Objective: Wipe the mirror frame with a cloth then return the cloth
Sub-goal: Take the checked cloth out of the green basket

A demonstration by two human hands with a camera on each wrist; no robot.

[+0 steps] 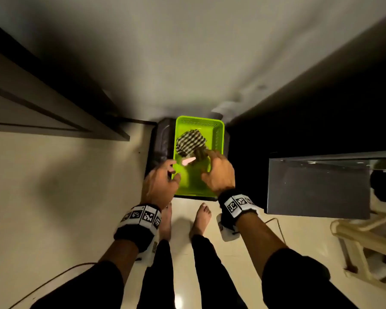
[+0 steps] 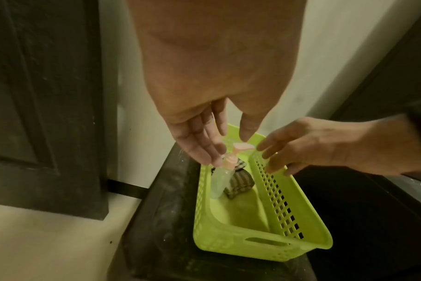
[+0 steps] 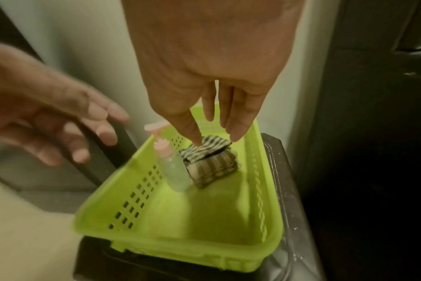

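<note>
A checked cloth (image 1: 191,141) (image 3: 210,152) (image 2: 240,182) lies folded at the far end of a lime-green basket (image 1: 220,139) (image 3: 204,218) (image 2: 264,245). Beside it leans a clear spray bottle (image 3: 174,171) (image 2: 219,180) (image 1: 187,161) with a pink cap. My right hand (image 3: 216,139) (image 1: 206,163) hangs over the cloth with straight fingers; its thumb tip seems to touch the top fold. My left hand (image 2: 226,148) (image 1: 172,172) hovers open above the bottle's cap, holding nothing.
The basket rests on a dark box (image 1: 161,141) (image 2: 161,218) against a white wall. A dark door frame (image 1: 54,97) stands at the left. At the right are a grey reflective panel (image 1: 316,186) and a cream plastic rack (image 1: 366,241). My bare feet (image 1: 201,219) and a cable are on the pale floor.
</note>
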